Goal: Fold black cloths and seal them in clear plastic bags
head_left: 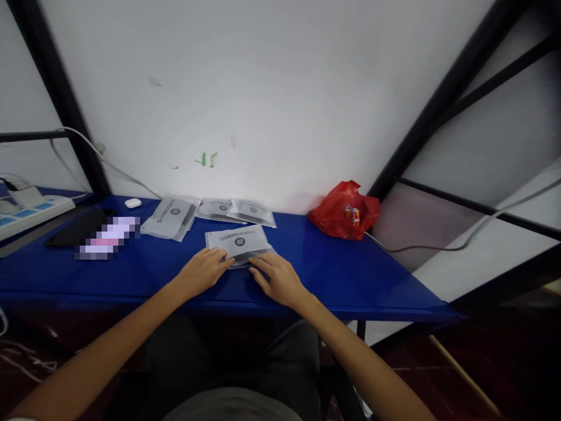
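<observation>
In the head view, a flat grey-white pouch [238, 241] lies near the front middle of the blue table [350, 275], directly ahead of the person. Its long axis runs left to right, roughly parallel to the table's front edge, with a slight tilt so the right end sits a little farther back. The printed lettering and round logo on it read upside down from the wearer's side, so the top of the print points toward the person. It looks thin and matte, with a dark print and a clearer, glossier strip along its near edge.

The left hand [202, 270] rests palm down on the table with fingers loosely extended, fingertips touching the pouch's near left corner; it grips nothing. The right hand [280, 279] also lies palm down and fairly flat, its fingers on the pouch's near right edge, pressing rather than clasping.

Behind the pouch, close to the white wall, more pouches of the same kind [172, 216] lie in a loose overlapping row. A small white earbud case [132, 203] sits left of them. A crumpled red plastic bag [344, 210] stands to the right against the wall, well apart from the hands. A dark phone [76, 229] lies at the left, and a white power strip [30, 211] sits at the far left edge.
</observation>
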{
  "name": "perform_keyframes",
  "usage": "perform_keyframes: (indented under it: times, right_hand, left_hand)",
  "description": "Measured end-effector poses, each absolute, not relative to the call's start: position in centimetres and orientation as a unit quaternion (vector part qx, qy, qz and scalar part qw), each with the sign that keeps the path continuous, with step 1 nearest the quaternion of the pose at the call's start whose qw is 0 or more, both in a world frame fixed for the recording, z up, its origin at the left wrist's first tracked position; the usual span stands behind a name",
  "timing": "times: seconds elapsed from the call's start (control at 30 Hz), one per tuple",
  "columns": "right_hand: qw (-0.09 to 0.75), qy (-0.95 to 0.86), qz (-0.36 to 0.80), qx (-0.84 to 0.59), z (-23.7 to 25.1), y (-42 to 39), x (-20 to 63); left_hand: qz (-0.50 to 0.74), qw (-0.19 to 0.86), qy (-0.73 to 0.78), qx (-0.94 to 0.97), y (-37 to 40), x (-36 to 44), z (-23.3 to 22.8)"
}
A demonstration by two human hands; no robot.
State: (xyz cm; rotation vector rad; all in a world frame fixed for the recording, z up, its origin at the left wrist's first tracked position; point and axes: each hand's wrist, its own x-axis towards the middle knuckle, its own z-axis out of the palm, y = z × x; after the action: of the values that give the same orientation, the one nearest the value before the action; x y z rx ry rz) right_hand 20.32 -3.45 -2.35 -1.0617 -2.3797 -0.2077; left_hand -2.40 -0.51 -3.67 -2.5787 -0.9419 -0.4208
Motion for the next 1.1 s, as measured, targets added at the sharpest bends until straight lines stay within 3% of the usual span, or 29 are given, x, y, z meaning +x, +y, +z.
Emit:
perform_keyframes:
  times: [0.07, 0.33, 0.47, 0.63, 0.8, 0.93, 1.1]
  right_hand:
    - [0.272, -0.871, -0.096, -0.398, -2.3, -3.3, 20.2]
    - [0.165, -0.879, -0.072, -0.442, -2.8, -3.0, 20.0]
    - [0.189, -0.875, -0.086, -0.437, -2.8, -2.9, 19.8]
    - [0.268, -0.873, -0.128, -0.386, -1.3, -2.6, 18.8]
    - [0.298, -0.886, -0.103, -0.340, 0.4, -2.2, 17.8]
    - [0.346, -0.873, -0.081, -0.334, 0.5, -1.8, 17.9]
    - [0.390, -0.857, -0.044, -0.334, 0.0, -1.3, 18.6]
  left_hand:
    - [-0.141, 0.159, -0.342, -0.915, -0.6, -2.4, -3.6]
    - [-0.058, 0.152, -0.363, -0.917, -0.7, -2.2, -3.1]
    - [-0.042, 0.185, -0.362, -0.913, -0.6, -1.9, -2.8]
    - [-0.124, 0.165, -0.346, -0.915, -0.6, -2.7, -0.5]
    - [-0.270, 0.061, -0.322, -0.905, -0.5, -3.4, 1.5]
    - [-0.422, -0.024, -0.360, -0.832, -0.5, -3.6, 1.0]
    - [-0.517, -0.078, -0.412, -0.746, -0.7, -3.1, -0.2]
